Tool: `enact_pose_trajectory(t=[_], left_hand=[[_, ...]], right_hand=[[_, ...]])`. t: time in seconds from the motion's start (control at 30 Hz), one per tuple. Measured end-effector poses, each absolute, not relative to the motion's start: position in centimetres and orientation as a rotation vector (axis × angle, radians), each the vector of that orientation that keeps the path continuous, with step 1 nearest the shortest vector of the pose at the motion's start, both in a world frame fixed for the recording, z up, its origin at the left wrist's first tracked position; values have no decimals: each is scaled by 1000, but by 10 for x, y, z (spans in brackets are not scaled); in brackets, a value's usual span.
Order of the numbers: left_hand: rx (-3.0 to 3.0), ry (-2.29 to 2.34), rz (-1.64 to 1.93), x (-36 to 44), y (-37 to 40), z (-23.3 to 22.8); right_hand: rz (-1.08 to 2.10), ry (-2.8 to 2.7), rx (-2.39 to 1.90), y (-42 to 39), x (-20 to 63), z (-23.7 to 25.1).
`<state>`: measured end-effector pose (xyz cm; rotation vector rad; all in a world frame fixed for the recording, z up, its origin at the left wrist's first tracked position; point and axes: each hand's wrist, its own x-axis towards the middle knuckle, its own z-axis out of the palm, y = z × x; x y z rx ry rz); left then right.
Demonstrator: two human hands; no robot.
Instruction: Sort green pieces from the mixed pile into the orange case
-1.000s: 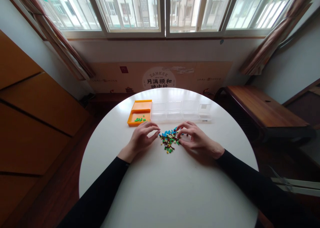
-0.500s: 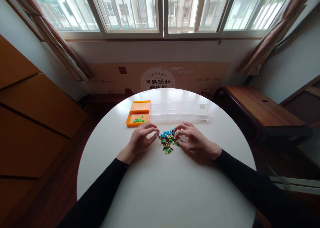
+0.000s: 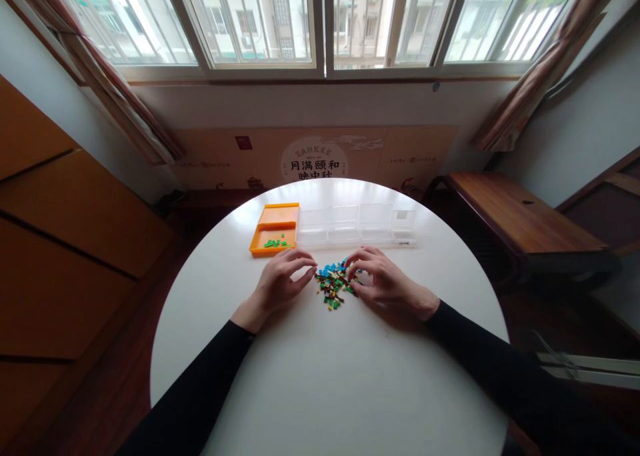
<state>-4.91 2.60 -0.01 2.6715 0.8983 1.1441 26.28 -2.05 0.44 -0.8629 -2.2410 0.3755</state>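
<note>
Round white table point(image 3: 320, 383). Pile of tiny multicoloured building bricks point(image 3: 331, 285) lies between hands. Left hand point(image 3: 278, 283) at pile's left edge, fingertips narrowed; right hand point(image 3: 387, 283) over right edge, fingers curled. Cannot tell if either grips brick.

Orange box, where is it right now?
In the head view, the orange box sits on the table, left of centre, just beyond the left hand and at the left end of the clear boxes.
</note>
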Motion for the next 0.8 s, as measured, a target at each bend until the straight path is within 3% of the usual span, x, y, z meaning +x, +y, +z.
enact_pose_trajectory(t=[0.8], left_hand=[[2599, 827, 1194, -24, 8, -2]], right_hand=[[279, -2054, -789, -9, 252, 5]])
